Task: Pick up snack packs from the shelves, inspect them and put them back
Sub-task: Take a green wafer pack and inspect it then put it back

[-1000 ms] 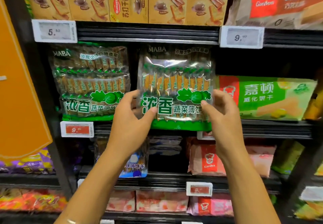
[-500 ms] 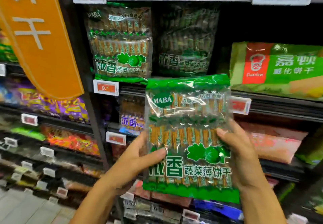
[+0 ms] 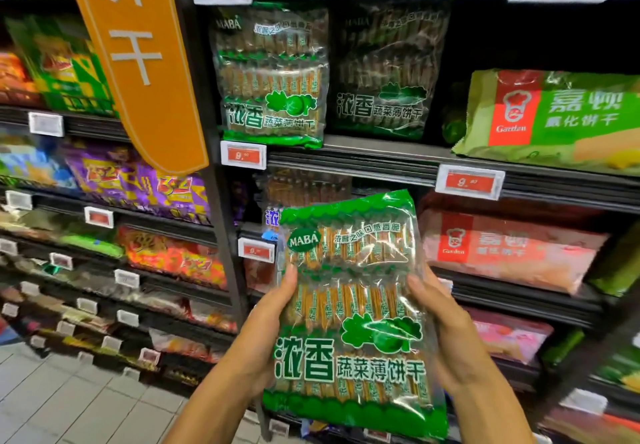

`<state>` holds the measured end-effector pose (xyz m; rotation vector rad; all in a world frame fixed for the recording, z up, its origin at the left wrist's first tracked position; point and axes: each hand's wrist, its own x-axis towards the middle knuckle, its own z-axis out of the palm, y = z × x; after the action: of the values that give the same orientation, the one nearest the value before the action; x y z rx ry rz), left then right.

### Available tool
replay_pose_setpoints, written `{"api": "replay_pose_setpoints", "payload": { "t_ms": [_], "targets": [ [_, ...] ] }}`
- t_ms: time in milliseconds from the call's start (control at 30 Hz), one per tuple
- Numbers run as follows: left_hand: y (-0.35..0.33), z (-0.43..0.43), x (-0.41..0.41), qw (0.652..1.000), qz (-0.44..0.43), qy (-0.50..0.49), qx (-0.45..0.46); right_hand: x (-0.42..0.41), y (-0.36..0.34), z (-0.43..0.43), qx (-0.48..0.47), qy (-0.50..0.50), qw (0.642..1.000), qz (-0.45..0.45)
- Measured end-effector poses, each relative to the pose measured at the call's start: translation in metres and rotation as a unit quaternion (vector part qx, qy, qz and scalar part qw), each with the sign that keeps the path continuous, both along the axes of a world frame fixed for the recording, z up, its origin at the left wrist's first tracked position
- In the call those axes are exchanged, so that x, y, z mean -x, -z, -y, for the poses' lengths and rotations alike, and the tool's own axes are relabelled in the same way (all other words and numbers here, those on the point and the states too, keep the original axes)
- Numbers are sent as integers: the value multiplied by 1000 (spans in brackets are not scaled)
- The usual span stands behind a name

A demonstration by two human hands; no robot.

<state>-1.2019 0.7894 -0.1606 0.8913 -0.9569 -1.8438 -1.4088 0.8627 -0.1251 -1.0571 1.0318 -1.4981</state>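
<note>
The snack pack (image 3: 353, 308) is held upright in front of the shelves, below the shelf (image 3: 381, 158) that carries two matching packs, well clear of any stock. The left hand (image 3: 263, 332) grips the pack's left edge, thumb on the front film; the right hand (image 3: 446, 336) grips the right edge, fingers curled round behind it. Both grips are closed on the pack.

Handling, as a judgement: the pack looks light but bulky. The outer film is glossy and crinkled, so it is probably slippery and will flex if held by one corner. The contents appear to be thin biscuits in rows of small sleeves; treat them as fragile and do not squeeze the centre. Take hold at the two long edges, near mid-height, as both hands do now, or support the bottom seam.

Appearance: clear film with green bands at top and bottom, an oval "MABA" logo at upper left, two rows of orange-brown sleeves, a green vegetable graphic and large green Chinese lettering across the lower front
</note>
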Motion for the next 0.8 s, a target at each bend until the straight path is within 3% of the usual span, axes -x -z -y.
{"api": "replay_pose_setpoints", "payload": {
  "t_ms": [300,500,700,800],
  "targets": [
    [17,-25,-80,1000,13,25,-9,-79,9,-33,-22,-25,999,-5],
    [40,-47,-119,998,30,52,-27,-122,34,-62,-89,35,995,-26],
    [39,-70,-134,993,56,99,33,-131,54,-87,-187,154,968,60],
    [35,-73,-141,988,28,142,59,-125,62,-88,-204,192,952,119]
  ]
}}
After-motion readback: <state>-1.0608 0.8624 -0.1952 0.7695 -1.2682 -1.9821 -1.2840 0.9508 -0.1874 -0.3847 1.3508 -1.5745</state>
